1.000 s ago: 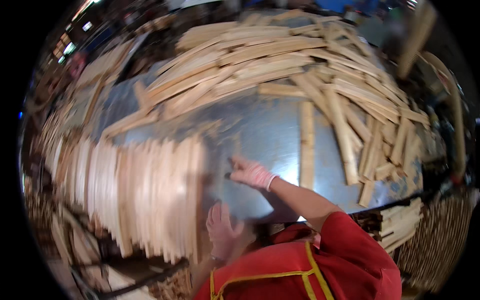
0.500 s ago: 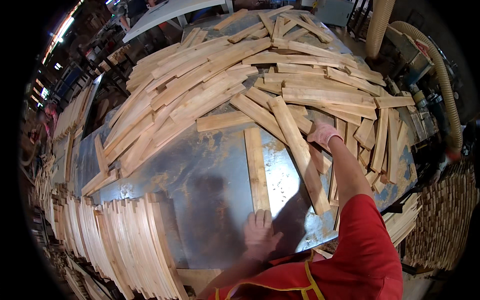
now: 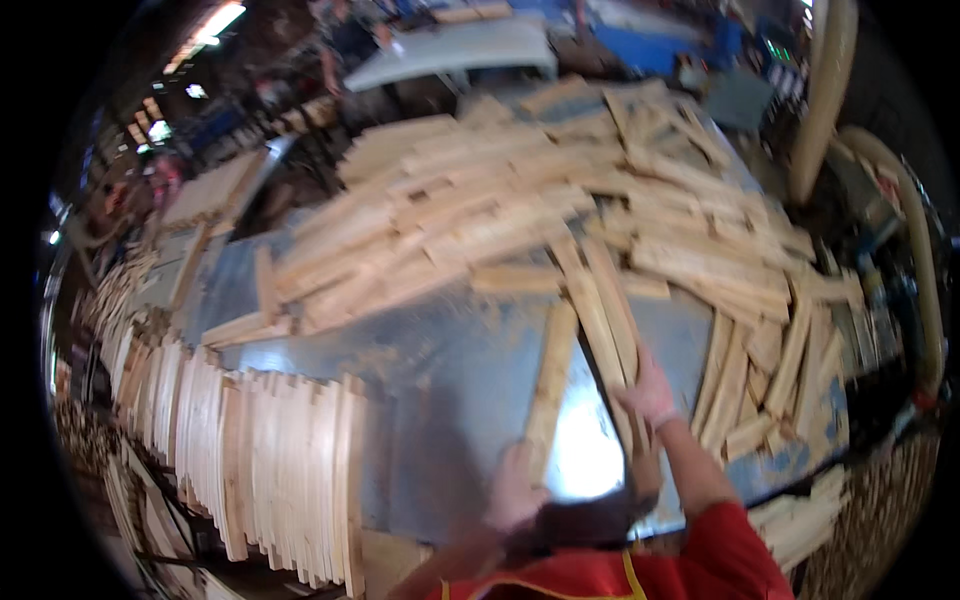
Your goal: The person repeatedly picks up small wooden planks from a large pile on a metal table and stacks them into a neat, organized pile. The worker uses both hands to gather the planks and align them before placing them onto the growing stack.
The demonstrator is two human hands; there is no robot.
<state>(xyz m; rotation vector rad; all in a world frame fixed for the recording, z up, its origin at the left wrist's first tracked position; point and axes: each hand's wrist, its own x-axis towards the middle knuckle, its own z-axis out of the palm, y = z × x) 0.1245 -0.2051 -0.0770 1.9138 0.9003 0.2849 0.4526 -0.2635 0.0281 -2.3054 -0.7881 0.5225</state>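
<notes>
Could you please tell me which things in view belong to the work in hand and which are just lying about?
Seemingly in use:
- board at the left hand
- slanting boards at the right hand
- metal tabletop

Apparently just around:
- white table behind
- beige hose at right

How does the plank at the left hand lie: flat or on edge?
Flat: the plank shows its broad face up on the metal tabletop, the left hand at its near end; grip unclear.
</notes>
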